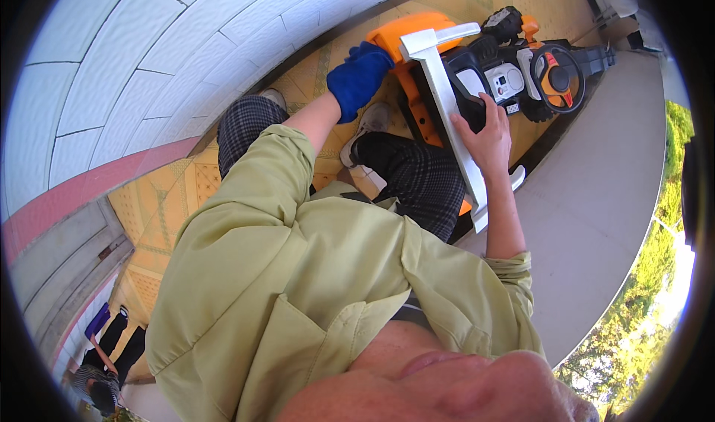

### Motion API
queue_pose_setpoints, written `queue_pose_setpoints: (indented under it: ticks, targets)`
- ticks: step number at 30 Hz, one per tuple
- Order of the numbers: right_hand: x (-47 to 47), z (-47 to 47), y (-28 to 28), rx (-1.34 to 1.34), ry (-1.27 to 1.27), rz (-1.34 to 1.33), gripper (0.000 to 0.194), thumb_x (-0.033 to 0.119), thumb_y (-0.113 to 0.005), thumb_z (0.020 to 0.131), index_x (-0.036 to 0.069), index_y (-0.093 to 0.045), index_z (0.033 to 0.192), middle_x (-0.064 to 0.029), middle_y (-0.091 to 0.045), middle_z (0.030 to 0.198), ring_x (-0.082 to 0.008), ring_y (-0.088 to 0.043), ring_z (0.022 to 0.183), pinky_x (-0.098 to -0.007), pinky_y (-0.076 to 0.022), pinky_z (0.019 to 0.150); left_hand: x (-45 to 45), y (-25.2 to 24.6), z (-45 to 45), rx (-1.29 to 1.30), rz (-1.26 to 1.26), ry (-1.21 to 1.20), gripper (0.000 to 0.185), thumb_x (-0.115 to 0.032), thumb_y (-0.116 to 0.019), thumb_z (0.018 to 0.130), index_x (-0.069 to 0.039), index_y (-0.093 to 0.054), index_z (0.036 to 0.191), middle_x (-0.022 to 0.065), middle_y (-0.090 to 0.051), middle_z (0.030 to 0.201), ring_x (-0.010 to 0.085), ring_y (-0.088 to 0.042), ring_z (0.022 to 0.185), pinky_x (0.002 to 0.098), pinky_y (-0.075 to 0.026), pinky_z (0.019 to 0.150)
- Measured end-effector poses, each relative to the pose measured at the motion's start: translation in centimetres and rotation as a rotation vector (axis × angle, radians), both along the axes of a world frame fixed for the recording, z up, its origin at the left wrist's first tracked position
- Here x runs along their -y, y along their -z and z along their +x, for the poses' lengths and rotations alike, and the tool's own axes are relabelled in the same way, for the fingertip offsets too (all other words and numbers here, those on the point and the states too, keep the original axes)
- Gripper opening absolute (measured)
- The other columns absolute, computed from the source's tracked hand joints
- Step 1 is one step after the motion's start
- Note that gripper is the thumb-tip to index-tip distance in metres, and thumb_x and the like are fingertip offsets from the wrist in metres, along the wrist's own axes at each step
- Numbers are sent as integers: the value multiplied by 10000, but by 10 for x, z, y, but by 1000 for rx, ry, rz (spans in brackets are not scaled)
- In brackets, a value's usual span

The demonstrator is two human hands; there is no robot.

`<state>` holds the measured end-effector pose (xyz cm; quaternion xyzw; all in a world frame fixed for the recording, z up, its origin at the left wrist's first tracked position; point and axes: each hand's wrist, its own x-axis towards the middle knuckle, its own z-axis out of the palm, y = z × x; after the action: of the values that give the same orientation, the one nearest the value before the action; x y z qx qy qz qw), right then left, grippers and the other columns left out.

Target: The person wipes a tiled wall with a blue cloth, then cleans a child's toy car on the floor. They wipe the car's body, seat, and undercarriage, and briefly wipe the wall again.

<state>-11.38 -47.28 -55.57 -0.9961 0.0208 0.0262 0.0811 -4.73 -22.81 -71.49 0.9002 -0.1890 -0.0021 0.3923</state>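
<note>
A ride-on toy vehicle stands before me, with an orange body panel (pixel 416 25), a black seat (pixel 475 101) and a black-and-orange steering wheel (pixel 558 79). A white bar frame (pixel 438 84) crosses it between my hands. My left hand (pixel 360 81) is covered by blue fabric, and whether this is a glove or a cloth cannot be told. It rests against the near corner of the orange panel, its fingers hidden. Bare, my right hand (pixel 489 134) holds the white bar with the thumb on top. Its other fingers curve past the bar's far side, over the seat.
A white brick-patterned wall (pixel 184 53) runs along the left. On the right is a grey ledge (pixel 603 159), with foliage (pixel 609 338) beyond. My knees flank the toy's near end, above the patterned tile floor (pixel 162 198). Another person (pixel 100 377) appears at lower left, holding something purple.
</note>
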Motion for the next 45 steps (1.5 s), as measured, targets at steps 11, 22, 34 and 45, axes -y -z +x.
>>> queue_pose_setpoints:
  ticks: [11, 22, 34, 45]
  targets:
    - [0, -2, 1, -6, 30, 23, 645, 504, -682, 794, 118, -530, 1288, -151, -598, 1089, -287, -586, 1061, -417, -477, 923, -4, 10, 44, -440, -576, -240, 407, -253, -720, 674, -157, -579, 1042, 35, -549, 1050, 184, -562, 851, 305, -465, 836]
    - [1, 0, 4, -14, 36, 27, 648, 504, -679, 801, 124, -522, 1302, -146, -597, 1092, -277, -588, 1061, -418, -482, 913, -15, 16, 37, 3, -47, 95, 272, -201, -653, 747, -124, -595, 1002, 44, -573, 1047, 205, -571, 913, 325, -473, 824]
    - [4, 0, 6, 2, 38, -20, 652, 531, -652, 811, 135, -511, 1309, -146, -601, 1185, -301, -585, 1110, -429, -469, 944, -30, 3, 16, 112, 61, 173, 289, -187, -658, 752, -112, -597, 1024, 69, -569, 1062, 217, -565, 960, 329, -478, 831]
    - [0, 1, 11, 15, 47, -55, 621, 521, -640, 822, 132, -516, 1290, -144, -608, 1159, -302, -590, 1091, -434, -472, 937, 3, 4, 32, 73, 153, 217, 304, -174, -663, 756, -102, -599, 1044, 92, -565, 1076, 228, -560, 1003, 334, -483, 837]
